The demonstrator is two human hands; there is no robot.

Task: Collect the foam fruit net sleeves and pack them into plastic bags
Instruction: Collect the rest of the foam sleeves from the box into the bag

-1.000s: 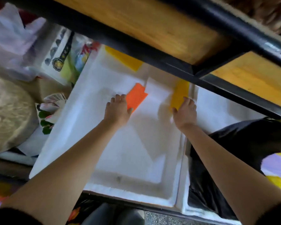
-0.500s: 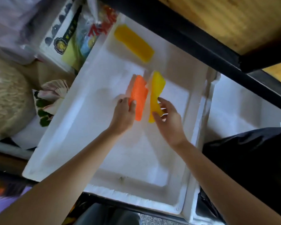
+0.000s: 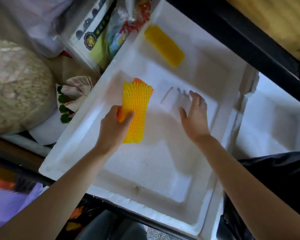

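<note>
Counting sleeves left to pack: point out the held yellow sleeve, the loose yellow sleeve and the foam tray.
held yellow sleeve (image 3: 136, 108), head view, middle of its mesh.
loose yellow sleeve (image 3: 164, 45), head view, its centre.
foam tray (image 3: 145, 167), head view, bare floor.

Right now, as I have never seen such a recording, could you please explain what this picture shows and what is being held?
There is no machine here: the camera sits on a person's head and looks down at their two bare hands. The left hand grips a yellow net sleeve laid over an orange sleeve, of which only the edges show. The right hand is open over a white foam tray and holds nothing. A second yellow sleeve lies loose at the tray's far corner. Printed packaging lies to the left of the tray, and a black bag is at the right.
</note>
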